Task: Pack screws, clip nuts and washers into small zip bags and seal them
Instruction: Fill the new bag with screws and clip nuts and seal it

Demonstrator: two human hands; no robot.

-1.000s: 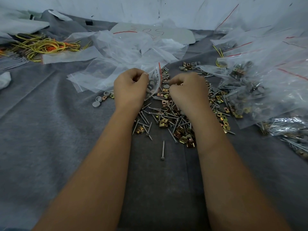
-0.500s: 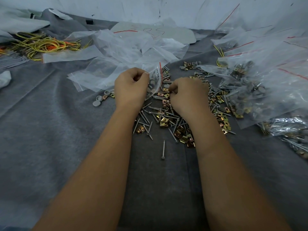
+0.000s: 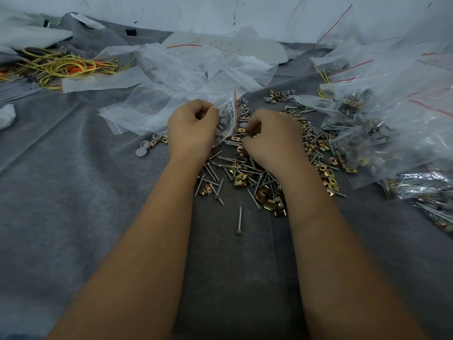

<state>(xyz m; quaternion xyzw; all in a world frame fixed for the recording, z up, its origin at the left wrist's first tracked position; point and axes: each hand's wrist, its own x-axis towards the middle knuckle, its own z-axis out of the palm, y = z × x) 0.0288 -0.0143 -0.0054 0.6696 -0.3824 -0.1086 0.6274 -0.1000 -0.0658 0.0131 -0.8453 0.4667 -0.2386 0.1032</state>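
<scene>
Fingers of the right hand (image 3: 269, 141) curl, contents hidden; left hand (image 3: 192, 128) pinches the zip bag (image 3: 226, 119).

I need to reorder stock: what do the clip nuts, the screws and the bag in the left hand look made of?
Clip nuts: likely yellow-plated steel, iridescent gold sheen. Screws: silvery metal, bright threads. Bag: thin clear plastic, creased, with a red zip line.

Left hand (image 3: 192, 128) pinches zip bag (image 3: 226, 123); right hand (image 3: 269, 141) curled over screws (image 3: 230, 168), clip nuts (image 3: 269, 200).
</scene>
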